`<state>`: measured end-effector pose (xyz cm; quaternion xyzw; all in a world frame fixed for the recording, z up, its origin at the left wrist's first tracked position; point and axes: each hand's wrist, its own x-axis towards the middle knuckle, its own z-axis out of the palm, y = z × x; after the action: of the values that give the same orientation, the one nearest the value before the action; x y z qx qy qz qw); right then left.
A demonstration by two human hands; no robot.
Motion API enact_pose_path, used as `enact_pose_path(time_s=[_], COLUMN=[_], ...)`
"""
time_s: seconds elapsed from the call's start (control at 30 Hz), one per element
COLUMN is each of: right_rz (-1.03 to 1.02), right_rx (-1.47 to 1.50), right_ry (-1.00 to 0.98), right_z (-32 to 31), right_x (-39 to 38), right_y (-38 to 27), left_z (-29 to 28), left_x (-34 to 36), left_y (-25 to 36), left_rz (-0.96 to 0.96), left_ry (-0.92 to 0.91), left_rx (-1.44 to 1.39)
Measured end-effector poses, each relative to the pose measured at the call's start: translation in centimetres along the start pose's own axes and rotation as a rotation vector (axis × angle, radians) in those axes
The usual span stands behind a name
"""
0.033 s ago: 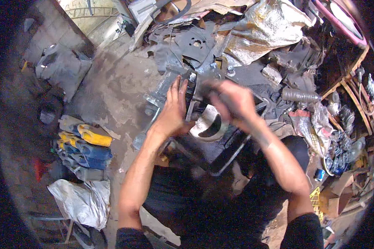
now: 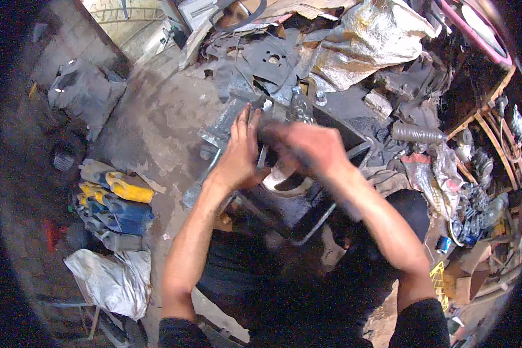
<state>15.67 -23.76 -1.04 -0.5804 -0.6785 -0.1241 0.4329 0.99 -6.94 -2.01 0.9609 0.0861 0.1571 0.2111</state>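
A grimy metal box-like assembly (image 2: 319, 223) lies below me at the centre, with a pale metal part (image 2: 278, 180) with a curved opening inside it. My left hand (image 2: 242, 151) grips an upright dark metal piece (image 2: 263, 155) at the left, its fingers extended along the side. My right hand (image 2: 313, 148) is blurred beside it, fingers curled around something dark that I cannot make out. Two small clear containers (image 2: 320, 97) stand just behind my right hand.
Crumpled sheets (image 2: 365, 40) and dark scrap lie at the back. Yellow and blue plastic jugs (image 2: 127, 188) and a white sack (image 2: 110, 278) are at the left. A ribbed bottle (image 2: 417, 134), jumbled metal parts, bent wood and a cardboard box (image 2: 470, 272) crowd the right.
My right hand has moved left toward my left hand, covering more of the pale part. My left hand stays on the dark piece.
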Motion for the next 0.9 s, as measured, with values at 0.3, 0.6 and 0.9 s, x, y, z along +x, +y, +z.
enact_pose_path(time_s=[0.3,0.6,0.9], right_rz=[0.04,0.312,0.398], right_rx=[-0.042,-0.369,-0.521], right_ry=[-0.015,-0.166,-0.786], right_z=[0.7,-0.6,1.1], right_x=[-1.0,-0.4,1.5], right_y=[1.7,4.1,1.1], left_z=[1.5,2.5,2.4], left_x=[0.7,1.0,1.0], left_y=[-0.5,-0.9,-0.7], left_rz=[0.082,0.159,0.085], left_ry=[0.174,0.257,0.208], left_rx=[-0.035,-0.004,-0.06])
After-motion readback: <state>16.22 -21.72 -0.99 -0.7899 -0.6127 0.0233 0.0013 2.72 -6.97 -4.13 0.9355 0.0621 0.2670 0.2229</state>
